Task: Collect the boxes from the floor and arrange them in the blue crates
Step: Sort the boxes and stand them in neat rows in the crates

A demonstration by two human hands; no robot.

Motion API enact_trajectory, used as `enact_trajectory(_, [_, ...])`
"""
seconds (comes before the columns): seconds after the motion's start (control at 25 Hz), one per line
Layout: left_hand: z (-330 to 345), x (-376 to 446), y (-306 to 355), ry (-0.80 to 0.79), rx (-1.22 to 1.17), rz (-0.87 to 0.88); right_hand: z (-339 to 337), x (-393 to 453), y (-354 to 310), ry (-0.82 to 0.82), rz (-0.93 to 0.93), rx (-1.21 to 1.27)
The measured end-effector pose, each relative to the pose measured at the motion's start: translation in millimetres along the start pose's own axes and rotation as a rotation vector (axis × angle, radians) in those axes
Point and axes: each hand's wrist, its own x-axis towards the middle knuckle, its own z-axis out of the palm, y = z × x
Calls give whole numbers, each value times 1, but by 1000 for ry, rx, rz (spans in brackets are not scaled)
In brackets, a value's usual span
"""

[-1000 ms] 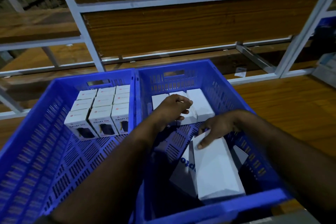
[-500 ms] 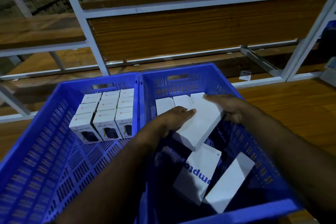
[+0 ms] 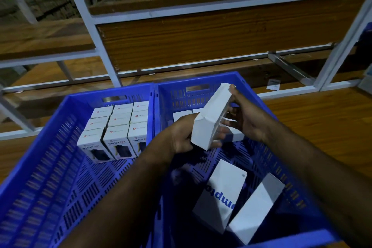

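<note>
Nearest in the right-hand blue perforated plastic crate [image 3: 314,239], two flat white cardboard boxes [image 3: 223,193] lie loose. Beyond them, a long white box [image 3: 211,119], flat in this crate a second ago, has been lifted and tilted on end. It is gripped by the left hand [image 3: 182,137] at its lower end and the right hand [image 3: 248,118] along its side, fingers curled round it. Upright placement beside the far-wall row [image 3: 181,116] is judged next. In the left-hand crate [image 3: 40,167], nine printed boxes [image 3: 115,131] stand arranged.

Dim, bluish light; wide-angle bending at edges, slight blur.
</note>
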Motion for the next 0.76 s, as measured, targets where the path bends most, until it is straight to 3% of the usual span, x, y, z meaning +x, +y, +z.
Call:
enact_trajectory(0.32, [11,-7,0,-95,-89,106,21,0,11,269,-248,-323])
enact_trajectory(0.64, [7,-3,2,47,-131,146,23,-2,14,212,-274,-272])
enact_trajectory(0.76, [6,0,2,269,-64,179,30,-7,21,46,-181,-369])
